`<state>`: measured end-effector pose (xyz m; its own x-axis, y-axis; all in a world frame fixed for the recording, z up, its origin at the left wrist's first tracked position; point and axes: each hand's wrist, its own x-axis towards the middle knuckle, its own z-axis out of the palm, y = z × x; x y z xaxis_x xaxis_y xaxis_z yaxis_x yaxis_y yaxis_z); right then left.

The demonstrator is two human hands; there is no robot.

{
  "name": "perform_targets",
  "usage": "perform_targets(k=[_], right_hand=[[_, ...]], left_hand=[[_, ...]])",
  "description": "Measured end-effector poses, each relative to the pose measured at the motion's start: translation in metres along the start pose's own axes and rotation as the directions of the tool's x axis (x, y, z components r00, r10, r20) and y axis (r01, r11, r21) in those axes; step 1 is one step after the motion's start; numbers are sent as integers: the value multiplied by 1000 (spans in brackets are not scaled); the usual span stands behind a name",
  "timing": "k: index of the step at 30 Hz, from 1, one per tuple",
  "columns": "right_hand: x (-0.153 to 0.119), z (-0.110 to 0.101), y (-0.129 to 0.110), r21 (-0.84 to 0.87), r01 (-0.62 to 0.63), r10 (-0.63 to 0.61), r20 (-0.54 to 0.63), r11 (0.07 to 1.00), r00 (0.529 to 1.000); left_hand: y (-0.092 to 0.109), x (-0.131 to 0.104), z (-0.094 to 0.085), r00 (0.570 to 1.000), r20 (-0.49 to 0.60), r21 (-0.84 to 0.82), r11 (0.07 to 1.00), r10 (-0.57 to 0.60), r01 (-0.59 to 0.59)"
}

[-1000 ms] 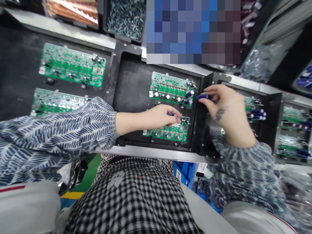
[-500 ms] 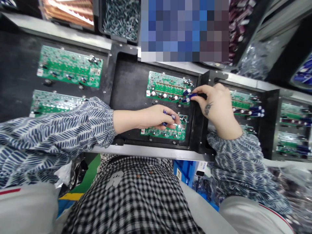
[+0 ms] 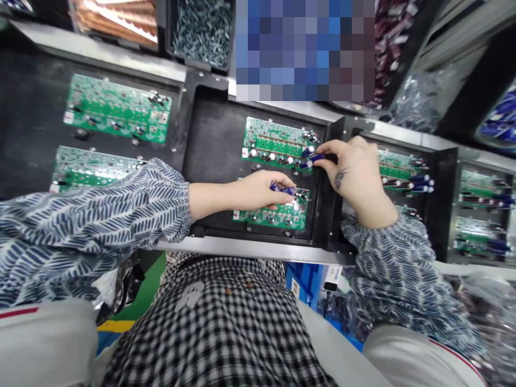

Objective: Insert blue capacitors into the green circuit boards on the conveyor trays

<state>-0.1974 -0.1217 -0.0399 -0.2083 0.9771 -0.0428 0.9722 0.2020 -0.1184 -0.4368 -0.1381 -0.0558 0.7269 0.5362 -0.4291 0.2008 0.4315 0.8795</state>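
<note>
Two green circuit boards lie in a black carrier tray [image 3: 209, 140] in front of me. My left hand [image 3: 258, 192] rests over the near board [image 3: 264, 216] and grips several blue capacitors [image 3: 282, 189] between its fingers. My right hand [image 3: 355, 171] pinches one blue capacitor [image 3: 315, 159] and holds it against the right end of the far board [image 3: 274, 141], among blue capacitors that stand there.
Another carrier on the left bears two green boards [image 3: 116, 110]. Carriers on the right hold boards with blue capacitors [image 3: 407, 180]. Bins of small parts [image 3: 201, 29] line the far edge. A metal rail [image 3: 250, 250] runs along the near edge.
My right hand has moved left with its capacitor, from beside the tray wall to the far board's right end. My left hand has stayed over the near board, shifting its fingers slightly.
</note>
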Motion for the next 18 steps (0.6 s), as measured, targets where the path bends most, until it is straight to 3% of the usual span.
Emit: perform_targets(k=[7,10,13,15,18], right_hand=[[-19,-13,-28,0,2,-2,-22,1000,1000],[-42,-20,-49,217,54,-47,-37,975,998],[-60,-21,-62,447,46,-76,50,893,996],[-62,-19,-59,483,17,-49,55,875,997],[-53,-18,-41,371,-38,69,-69,928,995]], left_hand=[[-4,2,-2,989,-97,129,986,115,-102],[-8,3,-3,959,-101,218,946,266,-239],[-11,5,-3,915,-42,265,887,402,-378],[-10,4,-3,917,-7,277,882,398,-381],[-2,-4,-3,972,-9,295,929,236,-223]])
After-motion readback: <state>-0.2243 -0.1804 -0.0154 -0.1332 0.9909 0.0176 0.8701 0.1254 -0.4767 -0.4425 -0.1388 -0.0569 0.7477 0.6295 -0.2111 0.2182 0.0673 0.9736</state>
